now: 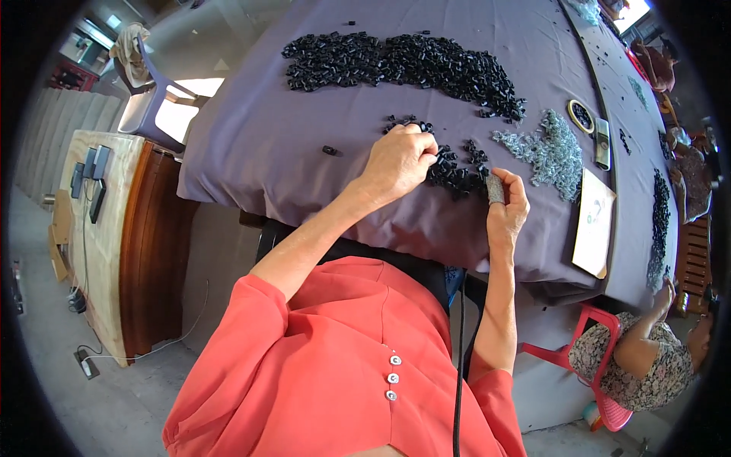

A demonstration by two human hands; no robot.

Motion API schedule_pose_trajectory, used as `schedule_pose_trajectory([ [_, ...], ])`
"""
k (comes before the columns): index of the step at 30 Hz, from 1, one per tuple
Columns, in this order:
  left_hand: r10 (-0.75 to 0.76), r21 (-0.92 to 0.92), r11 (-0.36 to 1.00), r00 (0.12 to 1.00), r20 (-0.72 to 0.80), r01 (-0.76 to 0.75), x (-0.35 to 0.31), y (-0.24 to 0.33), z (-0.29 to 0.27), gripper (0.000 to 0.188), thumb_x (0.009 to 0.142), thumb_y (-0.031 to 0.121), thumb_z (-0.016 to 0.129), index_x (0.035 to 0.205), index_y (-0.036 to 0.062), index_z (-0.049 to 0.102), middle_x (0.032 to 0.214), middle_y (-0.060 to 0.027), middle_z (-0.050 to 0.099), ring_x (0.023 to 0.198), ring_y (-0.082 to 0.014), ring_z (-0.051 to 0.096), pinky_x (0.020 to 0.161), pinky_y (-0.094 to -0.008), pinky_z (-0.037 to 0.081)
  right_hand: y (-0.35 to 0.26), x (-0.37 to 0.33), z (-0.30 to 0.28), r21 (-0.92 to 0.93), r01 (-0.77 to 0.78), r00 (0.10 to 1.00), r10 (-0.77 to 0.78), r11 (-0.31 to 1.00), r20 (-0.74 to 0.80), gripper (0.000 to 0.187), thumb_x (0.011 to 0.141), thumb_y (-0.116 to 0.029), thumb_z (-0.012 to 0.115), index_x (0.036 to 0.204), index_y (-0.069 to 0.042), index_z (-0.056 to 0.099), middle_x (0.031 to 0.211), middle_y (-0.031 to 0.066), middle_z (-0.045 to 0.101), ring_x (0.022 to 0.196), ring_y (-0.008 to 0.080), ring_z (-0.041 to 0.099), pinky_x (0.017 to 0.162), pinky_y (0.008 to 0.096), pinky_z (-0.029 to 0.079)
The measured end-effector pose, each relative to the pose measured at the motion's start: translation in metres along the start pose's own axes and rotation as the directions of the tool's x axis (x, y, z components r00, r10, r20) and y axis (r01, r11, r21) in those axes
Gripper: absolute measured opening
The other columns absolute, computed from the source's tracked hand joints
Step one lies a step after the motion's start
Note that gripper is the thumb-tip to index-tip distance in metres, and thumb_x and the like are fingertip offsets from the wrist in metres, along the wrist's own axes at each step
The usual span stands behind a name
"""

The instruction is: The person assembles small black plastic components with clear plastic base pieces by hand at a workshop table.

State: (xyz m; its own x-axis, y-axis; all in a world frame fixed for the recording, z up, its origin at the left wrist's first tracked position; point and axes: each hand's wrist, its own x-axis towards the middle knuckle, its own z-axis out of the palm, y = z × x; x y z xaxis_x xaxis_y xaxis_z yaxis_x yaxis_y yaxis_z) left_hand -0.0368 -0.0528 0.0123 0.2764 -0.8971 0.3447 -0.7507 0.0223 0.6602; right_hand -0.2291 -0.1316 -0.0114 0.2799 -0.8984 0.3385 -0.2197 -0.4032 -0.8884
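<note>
My left hand (396, 161) is over the near edge of a small heap of black plastic pieces (455, 181), its fingers pinched together. Whatever they hold is hidden behind the fingers. At the right end of that heap is my right hand (510, 212), with thumb and fingers curled inward. A grey speckled covering (496, 189) shows at its fingertips, perhaps a wrap on a digit. Anything between these fingers is too small to name. A single black piece (330, 151) lies to the left of my left hand. Right of the small heap spreads a pile of small clear pieces (554, 156).
A long pile of black pieces (449, 68) lies farther back on the purple-grey tablecloth (251, 145). To the right are a tape roll (580, 116), a small flat box (602, 145) and a white card (594, 222). Another person (647, 358) sits at the right on a pink chair (601, 320).
</note>
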Motion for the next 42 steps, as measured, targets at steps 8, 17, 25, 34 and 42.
schedule_pose_trajectory([
  [8,0.036,0.219,0.976,0.995,-0.092,-0.015,0.016,-0.001,0.029,0.009,0.076,0.014,0.063,0.078,0.0054,0.062,0.082,-0.0092,0.060,0.083,-0.0279,0.057,0.074,-0.0382,0.048,-0.001,0.000,0.000,0.007,-0.015,1.000,0.015,1.000,0.019,0.031,0.071,0.015,0.047,0.094,-0.002,0.059,0.080,0.0012,0.058,0.075,0.0092,0.053,0.073,0.0217,0.043],
  [17,-0.127,0.511,0.859,0.970,0.208,0.003,0.034,0.023,0.027,0.014,0.076,0.018,0.064,0.078,0.0037,0.065,0.086,-0.0127,0.061,0.088,-0.0277,0.059,0.077,-0.0384,0.049,0.002,0.002,0.000,0.019,-0.017,0.999,0.017,1.000,0.041,0.030,0.071,0.015,0.047,0.093,-0.001,0.059,0.080,0.0013,0.058,0.075,0.0087,0.053,0.073,0.0215,0.043],
  [25,-0.003,0.383,0.924,1.000,0.017,-0.003,0.016,0.011,0.031,0.013,0.075,0.013,0.067,0.082,0.0054,0.059,0.085,-0.0117,0.057,0.085,-0.0282,0.056,0.074,-0.0395,0.048,0.003,0.001,0.001,0.025,0.003,0.999,-0.004,1.000,0.037,0.032,0.069,0.016,0.046,0.093,-0.001,0.058,0.080,0.0021,0.058,0.075,0.0089,0.053,0.073,0.0218,0.044],
  [34,0.041,-0.298,0.950,0.985,-0.168,-0.091,-0.023,0.020,0.009,0.009,0.082,0.003,0.062,0.091,0.0015,0.060,0.070,-0.0068,0.062,0.058,-0.0134,0.057,0.053,-0.0264,0.045,-0.010,-0.001,0.000,-0.129,0.134,0.991,-0.133,0.982,0.015,0.031,0.068,0.014,0.045,0.092,-0.001,0.058,0.084,0.0074,0.056,0.079,0.0176,0.055,0.074,0.0248,0.044],
  [42,-0.138,-0.463,0.880,0.990,-0.026,0.111,-0.042,0.019,0.015,0.013,0.080,0.001,0.065,0.093,0.0007,0.064,0.074,-0.0034,0.065,0.058,-0.0060,0.056,0.051,-0.0218,0.046,-0.041,-0.017,0.015,0.017,0.159,0.970,-0.159,0.987,0.184,0.033,0.065,0.016,0.049,0.092,0.000,0.058,0.084,0.0093,0.057,0.077,0.0192,0.057,0.071,0.0264,0.045],
])
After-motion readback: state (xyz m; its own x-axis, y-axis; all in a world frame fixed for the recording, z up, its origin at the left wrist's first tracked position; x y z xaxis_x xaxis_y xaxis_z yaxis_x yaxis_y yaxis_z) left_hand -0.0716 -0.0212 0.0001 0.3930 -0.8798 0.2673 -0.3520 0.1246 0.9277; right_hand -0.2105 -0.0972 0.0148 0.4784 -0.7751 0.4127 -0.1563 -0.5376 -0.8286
